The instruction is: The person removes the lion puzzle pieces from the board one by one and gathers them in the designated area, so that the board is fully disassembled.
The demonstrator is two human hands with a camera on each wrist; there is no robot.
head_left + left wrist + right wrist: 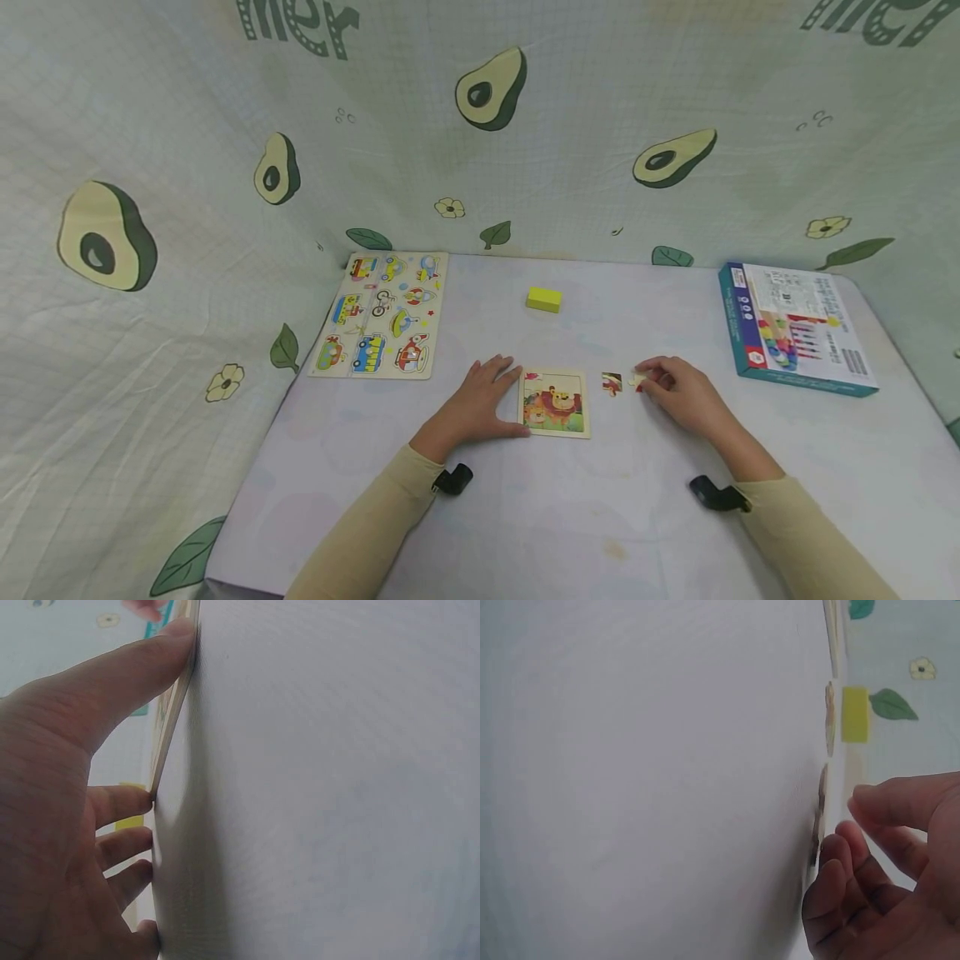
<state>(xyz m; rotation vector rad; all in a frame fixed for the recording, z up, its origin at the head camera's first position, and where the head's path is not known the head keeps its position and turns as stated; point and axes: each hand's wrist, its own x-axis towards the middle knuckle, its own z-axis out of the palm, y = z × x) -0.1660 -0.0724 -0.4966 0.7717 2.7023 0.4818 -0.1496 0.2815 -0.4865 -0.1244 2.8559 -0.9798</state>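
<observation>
A small square wooden puzzle board [555, 403] with a lion picture lies on the table. My left hand [478, 408] is spread along its left side, thumb at the near corner and index fingertip at the far one. In the left wrist view the thumb [135, 682] rests on the board's edge [171, 720]. To the right of the board lies a loose puzzle piece [611, 383]. Beside a second, pale piece [636, 379] is my right hand [682, 396], thumb and index near it, other fingers curled. In the right wrist view that piece [821, 810] lies on the table beyond the fingertips.
A yellow block [543, 300] sits behind the board. At the back left lies a larger vehicle puzzle board [380, 317], and a flat teal-edged box [802, 325] lies at the right. A printed cloth [570, 167] hangs behind the table.
</observation>
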